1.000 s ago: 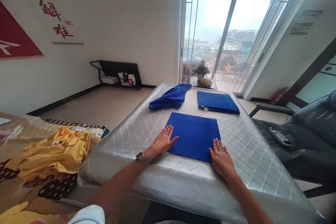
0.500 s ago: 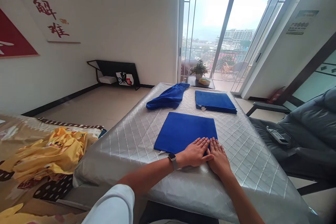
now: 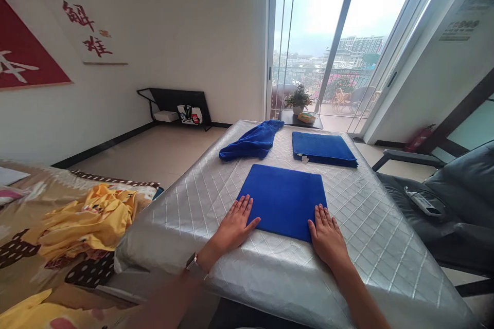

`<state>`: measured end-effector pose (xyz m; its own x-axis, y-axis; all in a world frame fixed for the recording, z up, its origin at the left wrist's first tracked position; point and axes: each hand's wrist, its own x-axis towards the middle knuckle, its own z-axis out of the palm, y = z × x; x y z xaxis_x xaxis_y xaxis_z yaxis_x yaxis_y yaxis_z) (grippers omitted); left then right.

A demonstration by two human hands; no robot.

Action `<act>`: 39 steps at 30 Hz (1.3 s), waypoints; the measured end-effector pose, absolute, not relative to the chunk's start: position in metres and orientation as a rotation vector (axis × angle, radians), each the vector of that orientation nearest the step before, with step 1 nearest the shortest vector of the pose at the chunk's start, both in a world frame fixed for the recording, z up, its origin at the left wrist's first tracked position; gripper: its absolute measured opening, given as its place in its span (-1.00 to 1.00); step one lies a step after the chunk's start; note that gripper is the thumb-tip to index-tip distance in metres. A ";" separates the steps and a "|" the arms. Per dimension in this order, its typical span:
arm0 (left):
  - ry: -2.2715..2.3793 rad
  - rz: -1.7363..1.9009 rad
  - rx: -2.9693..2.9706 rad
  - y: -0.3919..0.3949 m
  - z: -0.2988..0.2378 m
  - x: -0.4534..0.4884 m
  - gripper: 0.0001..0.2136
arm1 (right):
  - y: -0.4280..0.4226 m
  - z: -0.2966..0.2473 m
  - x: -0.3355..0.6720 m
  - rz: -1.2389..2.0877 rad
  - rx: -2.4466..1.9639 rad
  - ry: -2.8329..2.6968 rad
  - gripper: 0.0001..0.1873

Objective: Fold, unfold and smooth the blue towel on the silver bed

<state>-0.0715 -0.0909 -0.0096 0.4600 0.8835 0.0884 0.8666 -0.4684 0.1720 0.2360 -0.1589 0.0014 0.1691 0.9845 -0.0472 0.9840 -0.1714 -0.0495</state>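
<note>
A blue towel (image 3: 284, 198), folded into a flat rectangle, lies on the silver quilted table cover (image 3: 366, 231). Across its near left corner rests my left hand (image 3: 236, 221), flat with the fingers stretched out. My right hand (image 3: 328, 231) lies along the near right corner, palm down, fingers extended. Neither hand grips anything. Beyond, at the back right, sits a stack of folded blue towels (image 3: 324, 148) with a small white tag on its near edge. To the left of that stack is a loose, crumpled blue towel (image 3: 252, 141).
Left of the table, a bed (image 3: 19, 205) holds crumpled yellow clothing (image 3: 92, 221). On the right stands a dark armchair (image 3: 409, 200) with a corded handset (image 3: 424, 201) on its seat. A potted plant (image 3: 299, 97) stands behind the table by the sliding glass door (image 3: 328, 36).
My left hand has moved from beside my right hand over to the towel's near left corner. My right hand stays at the right corner. The view has turned slightly left.
</note>
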 end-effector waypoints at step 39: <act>1.603 0.207 2.499 -0.101 0.004 -0.067 -0.16 | -0.091 0.009 0.254 0.038 -2.408 -2.005 -0.28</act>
